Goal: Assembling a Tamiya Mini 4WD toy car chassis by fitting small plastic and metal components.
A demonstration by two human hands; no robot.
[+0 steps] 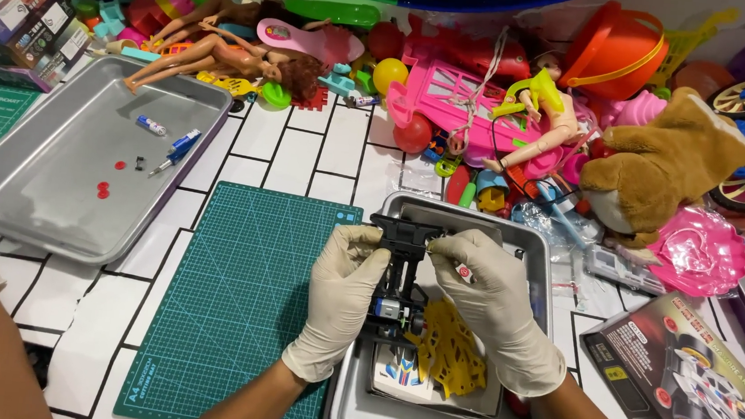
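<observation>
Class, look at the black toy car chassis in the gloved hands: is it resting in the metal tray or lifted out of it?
Lifted. Left hand and right hand grip the black chassis above the metal tray.

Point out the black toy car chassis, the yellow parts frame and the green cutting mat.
black toy car chassis [399, 270], head view, middle of its frame
yellow parts frame [450, 351], head view, its centre
green cutting mat [235, 296], head view, bare middle

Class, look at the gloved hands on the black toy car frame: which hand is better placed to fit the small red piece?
Probably the right hand: its fingertips pinch the small red piece beside the black toy car frame, which the left hand steadies.
</observation>
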